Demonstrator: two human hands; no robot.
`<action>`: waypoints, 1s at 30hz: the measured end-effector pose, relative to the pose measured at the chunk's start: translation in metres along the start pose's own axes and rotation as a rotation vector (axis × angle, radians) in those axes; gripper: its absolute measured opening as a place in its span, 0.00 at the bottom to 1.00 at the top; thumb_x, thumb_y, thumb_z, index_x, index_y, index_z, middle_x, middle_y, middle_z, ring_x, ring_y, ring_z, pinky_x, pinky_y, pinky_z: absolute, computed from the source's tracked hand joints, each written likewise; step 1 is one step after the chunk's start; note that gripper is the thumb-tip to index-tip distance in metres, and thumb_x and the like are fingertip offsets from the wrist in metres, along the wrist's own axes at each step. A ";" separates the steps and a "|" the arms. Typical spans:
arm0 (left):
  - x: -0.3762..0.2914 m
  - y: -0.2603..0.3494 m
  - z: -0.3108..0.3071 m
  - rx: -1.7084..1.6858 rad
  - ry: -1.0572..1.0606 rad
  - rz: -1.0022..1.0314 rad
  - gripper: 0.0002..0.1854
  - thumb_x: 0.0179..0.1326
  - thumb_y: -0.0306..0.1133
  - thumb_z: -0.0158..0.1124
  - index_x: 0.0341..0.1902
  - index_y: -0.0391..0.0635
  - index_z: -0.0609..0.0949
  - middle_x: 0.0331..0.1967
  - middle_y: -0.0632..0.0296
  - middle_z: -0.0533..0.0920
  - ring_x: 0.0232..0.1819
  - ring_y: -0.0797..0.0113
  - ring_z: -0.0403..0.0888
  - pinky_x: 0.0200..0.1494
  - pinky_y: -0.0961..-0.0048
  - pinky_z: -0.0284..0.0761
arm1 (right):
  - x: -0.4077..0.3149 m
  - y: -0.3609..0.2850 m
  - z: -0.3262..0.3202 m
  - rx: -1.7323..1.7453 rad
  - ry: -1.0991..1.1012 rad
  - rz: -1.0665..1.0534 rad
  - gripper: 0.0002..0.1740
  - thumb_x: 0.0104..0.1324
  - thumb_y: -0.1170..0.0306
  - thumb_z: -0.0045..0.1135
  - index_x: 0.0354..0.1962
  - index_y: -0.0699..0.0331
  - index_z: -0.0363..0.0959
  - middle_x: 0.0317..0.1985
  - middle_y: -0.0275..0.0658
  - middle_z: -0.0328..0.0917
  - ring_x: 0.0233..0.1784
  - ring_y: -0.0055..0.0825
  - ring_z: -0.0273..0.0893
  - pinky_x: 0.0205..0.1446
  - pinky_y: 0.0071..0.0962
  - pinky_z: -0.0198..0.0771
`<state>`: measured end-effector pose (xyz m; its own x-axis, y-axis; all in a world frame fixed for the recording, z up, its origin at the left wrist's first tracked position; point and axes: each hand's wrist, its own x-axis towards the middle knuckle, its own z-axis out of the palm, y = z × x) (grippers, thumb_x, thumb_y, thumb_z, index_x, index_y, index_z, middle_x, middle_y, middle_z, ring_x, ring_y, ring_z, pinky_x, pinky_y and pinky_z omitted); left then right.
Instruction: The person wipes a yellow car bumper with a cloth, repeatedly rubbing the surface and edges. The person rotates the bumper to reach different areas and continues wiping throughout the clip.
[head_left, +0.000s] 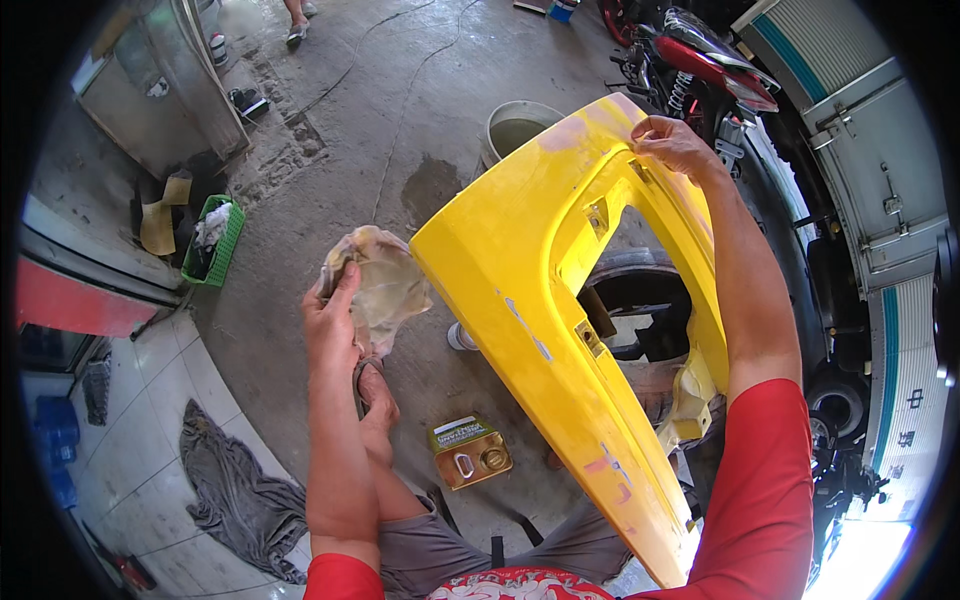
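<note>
My left hand (331, 311) grips a crumpled, stained cloth (386, 285), thumb on top, just left of the panel's edge. A large yellow vehicle body panel (499, 247) with a curved cut-out leans before me, its near end reaching down by my lap. Its paint has grey scrapes along the middle and dull pinkish patches at the far corner and near end. My right hand (675, 150) is at the panel's far right, with thumb and fingers on the rim of the cut-out; part of the grip is hidden.
Beneath the panel lies a tire (637, 270). A bucket of water (517, 131) stands behind it. A metal can (471, 454) and a white container (460, 337) are on the floor. Left are a green basket (217, 255) and grey cloth (236, 487); right, a red motorcycle (697, 67).
</note>
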<state>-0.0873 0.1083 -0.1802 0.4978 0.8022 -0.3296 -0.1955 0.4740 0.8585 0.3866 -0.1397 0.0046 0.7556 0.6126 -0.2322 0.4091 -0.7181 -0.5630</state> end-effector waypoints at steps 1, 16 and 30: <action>0.001 -0.002 0.002 0.009 -0.040 0.007 0.18 0.71 0.38 0.77 0.56 0.37 0.89 0.48 0.60 0.90 0.48 0.68 0.88 0.51 0.68 0.84 | 0.000 0.000 0.000 0.007 -0.004 0.022 0.16 0.62 0.66 0.76 0.47 0.58 0.86 0.41 0.34 0.83 0.47 0.25 0.79 0.54 0.29 0.71; 0.010 -0.004 0.014 0.079 -0.149 0.049 0.16 0.73 0.36 0.76 0.55 0.38 0.90 0.46 0.62 0.92 0.45 0.72 0.88 0.50 0.72 0.82 | -0.001 0.007 0.007 0.060 0.060 0.027 0.16 0.65 0.68 0.70 0.50 0.59 0.87 0.46 0.35 0.86 0.52 0.26 0.80 0.62 0.30 0.71; 0.016 0.000 0.000 0.099 -0.009 0.044 0.25 0.72 0.42 0.77 0.62 0.35 0.84 0.54 0.55 0.88 0.51 0.63 0.89 0.55 0.63 0.86 | 0.007 0.022 0.003 0.123 -0.002 -0.054 0.14 0.64 0.66 0.74 0.46 0.61 0.87 0.42 0.34 0.86 0.48 0.25 0.81 0.58 0.27 0.72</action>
<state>-0.0787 0.1210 -0.1857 0.4982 0.8178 -0.2879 -0.1326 0.4000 0.9069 0.3992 -0.1504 -0.0120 0.7330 0.6499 -0.2009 0.3831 -0.6384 -0.6676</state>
